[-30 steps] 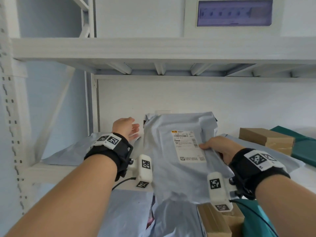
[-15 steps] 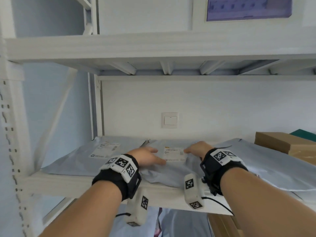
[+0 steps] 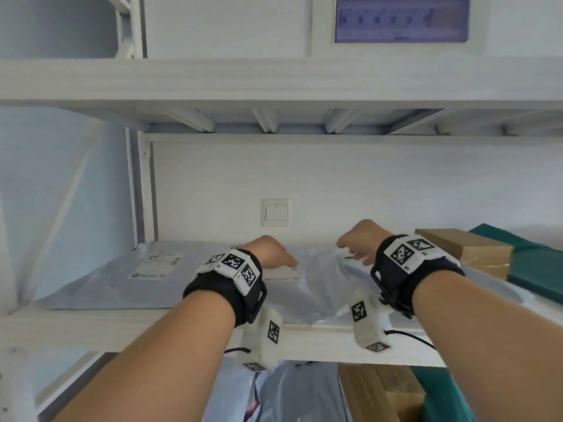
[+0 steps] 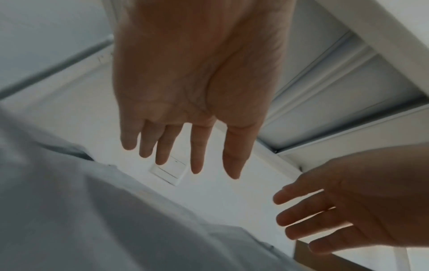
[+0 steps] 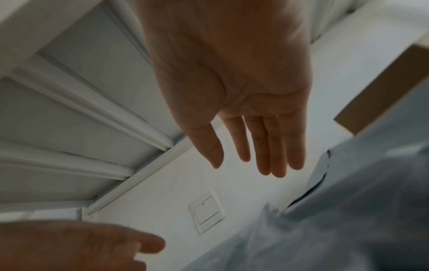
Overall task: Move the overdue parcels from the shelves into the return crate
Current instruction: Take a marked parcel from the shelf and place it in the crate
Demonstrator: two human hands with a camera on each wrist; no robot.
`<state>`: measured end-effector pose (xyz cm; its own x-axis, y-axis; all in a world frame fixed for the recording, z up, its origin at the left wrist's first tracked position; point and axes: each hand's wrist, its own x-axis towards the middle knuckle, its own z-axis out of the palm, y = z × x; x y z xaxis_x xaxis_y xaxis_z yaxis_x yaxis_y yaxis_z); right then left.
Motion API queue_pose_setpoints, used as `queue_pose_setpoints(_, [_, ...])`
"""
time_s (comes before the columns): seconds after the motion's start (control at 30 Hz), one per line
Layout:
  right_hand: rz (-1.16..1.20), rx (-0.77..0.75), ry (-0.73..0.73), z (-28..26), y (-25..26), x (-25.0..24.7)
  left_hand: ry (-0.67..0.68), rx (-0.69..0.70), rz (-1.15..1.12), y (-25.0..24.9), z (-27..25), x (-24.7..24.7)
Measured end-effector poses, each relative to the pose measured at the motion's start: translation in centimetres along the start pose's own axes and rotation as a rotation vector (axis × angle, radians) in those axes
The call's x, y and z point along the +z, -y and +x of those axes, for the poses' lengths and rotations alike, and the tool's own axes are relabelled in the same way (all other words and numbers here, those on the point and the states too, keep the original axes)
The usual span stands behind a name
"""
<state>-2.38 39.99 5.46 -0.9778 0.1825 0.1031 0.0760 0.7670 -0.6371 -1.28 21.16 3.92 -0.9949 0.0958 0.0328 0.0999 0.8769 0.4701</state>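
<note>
A grey mailer (image 3: 128, 275) with a white label is seen lying flat at the far left of the shelf (image 3: 91, 327), well to the left of both hands. Next to it, partly overlapping, a second grey parcel (image 3: 316, 287) is laid on the same shelf, its label just under the left hand (image 3: 271, 254) and its crumpled front edge hanging over the shelf lip between the two wrists.

The left hand is held just above this parcel with nothing grasped; in the left wrist view its fingers (image 4: 197, 146) are shown straight and spread, clear of the grey plastic (image 4: 92, 220) below them. Whether the fingertips graze the label cannot be told from the head view.

Beyond the gap between the hands, a wall switch (image 3: 276, 212) is set in the white back wall.

The right hand (image 3: 362, 242) is raised a little higher than the left, above the right part of the parcel, and is likewise released: in the right wrist view its fingers (image 5: 271, 146) are extended and close together, with nothing held.

To the right of the right hand, a brown box (image 3: 466, 251) is placed on the shelf, and a green package (image 3: 536, 269) is seen further right, against it. Below the shelf, between the forearms, more grey bags (image 3: 292, 394) and cardboard (image 3: 374, 394) are visible. No crate is shown.
</note>
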Motion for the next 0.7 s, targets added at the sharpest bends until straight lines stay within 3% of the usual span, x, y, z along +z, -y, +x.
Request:
queue_pose_setpoints(0.27, [-0.687, -0.045, 0.1, -3.4, -4.5, -1.9, -0.056, 0.109, -0.299, -5.8, 0.6, 4.7])
queue_pose_setpoints(0.43, [-0.771, -0.001, 0.218, -2.3, -6.8, -1.2, 0.006, 0.074, -0.285, -6.2, 1.1, 6.9])
queue_pose_setpoints(0.6, [-0.807, -0.088, 0.091, -0.5, -9.3, -0.7, 0.007, 0.0, -0.201, -5.2, 1.8, 8.1])
queue_pose_setpoints(0.7, [-0.765, -0.064, 0.09, -0.3, -9.7, -0.7, 0.03, -0.027, -0.207, -5.4, 1.6, 8.3])
